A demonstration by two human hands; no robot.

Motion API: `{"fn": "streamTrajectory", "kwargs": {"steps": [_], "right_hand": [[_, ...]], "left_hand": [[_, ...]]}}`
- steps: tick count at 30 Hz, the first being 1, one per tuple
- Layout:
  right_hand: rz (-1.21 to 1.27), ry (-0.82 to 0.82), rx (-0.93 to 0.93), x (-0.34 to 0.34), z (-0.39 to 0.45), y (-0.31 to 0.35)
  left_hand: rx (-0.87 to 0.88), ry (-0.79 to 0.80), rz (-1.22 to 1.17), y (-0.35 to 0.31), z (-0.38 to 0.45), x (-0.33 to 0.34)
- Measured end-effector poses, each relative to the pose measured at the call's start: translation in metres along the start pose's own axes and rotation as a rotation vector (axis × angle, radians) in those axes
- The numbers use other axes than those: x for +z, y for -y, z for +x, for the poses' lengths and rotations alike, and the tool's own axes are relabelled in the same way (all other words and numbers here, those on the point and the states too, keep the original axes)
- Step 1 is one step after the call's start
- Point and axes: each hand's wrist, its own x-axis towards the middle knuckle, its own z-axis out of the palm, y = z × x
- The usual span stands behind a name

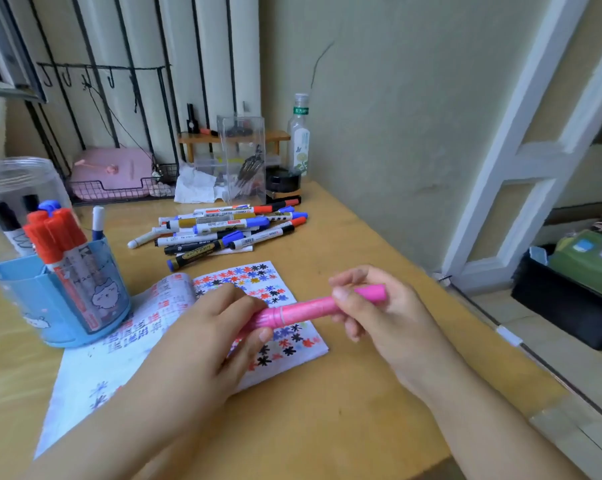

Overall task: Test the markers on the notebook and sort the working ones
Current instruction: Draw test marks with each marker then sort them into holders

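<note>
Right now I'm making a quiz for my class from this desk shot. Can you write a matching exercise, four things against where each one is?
Things:
1. pink marker
2. red-capped markers
3. loose marker pile
4. notebook

Places:
A. in the blue holder
B. lying at the back of the desk
C. open under the hands
D. held in the left hand and the right hand

Pairs: 1-D, 2-A, 3-B, 4-C

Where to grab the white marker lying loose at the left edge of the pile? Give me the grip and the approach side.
Take the white marker at its left end, coming from above on the pile's left side. That end sticks out onto bare table, clear of the other markers, while its right end seems tucked among them. Pinch across the narrow barrel and draw it out leftward.
</note>
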Motion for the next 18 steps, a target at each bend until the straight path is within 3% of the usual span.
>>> {"fn": "streamTrajectory", "kwargs": {"steps": [7,14,18], "right_hand": [[-0.977,0.029,-0.154,-0.102,-0.095,0.029],[-1.235,-0.336,0.048,-0.217,-0.233,0.019],[-1.340,-0.473,0.243,-0.272,-0.311,-0.008]], "left_hand": [[0.226,0.026,-0.028,-0.089,0.030,0.024],[0.506,0.070,-0.088,-0.222,0.052,0.107],[0.705,0.174,-0.153,-0.282,0.045,0.165]]}}
